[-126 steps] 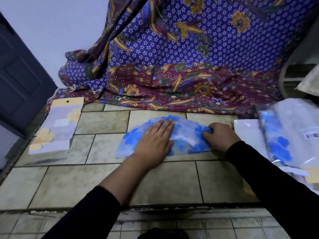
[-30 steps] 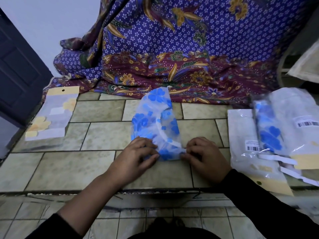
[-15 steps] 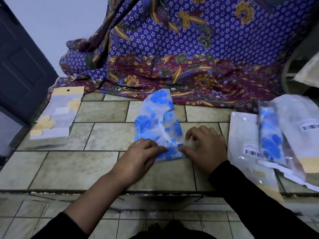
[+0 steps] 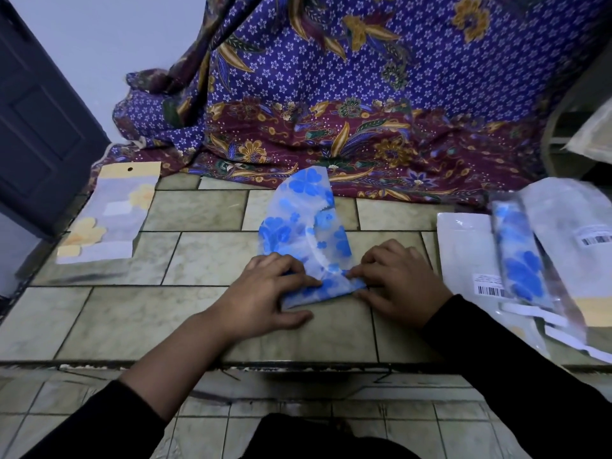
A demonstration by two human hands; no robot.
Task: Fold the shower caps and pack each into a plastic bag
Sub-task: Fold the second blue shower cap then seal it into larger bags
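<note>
At frame centre the blue-flowered shower cap lies lengthwise on the tiled ledge. The left hand and right hand each pinch its near end with curled fingers — likely pinning the layers for the next fold.

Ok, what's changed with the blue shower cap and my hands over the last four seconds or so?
The blue shower cap, then spread wide under the flat left hand, is now folded narrower and turned lengthwise, far tip toward the patterned cloth. Both that hand and the right hand now pinch its near end. The yellow-flowered packet at left and the plastic bags at right stayed put.
</note>
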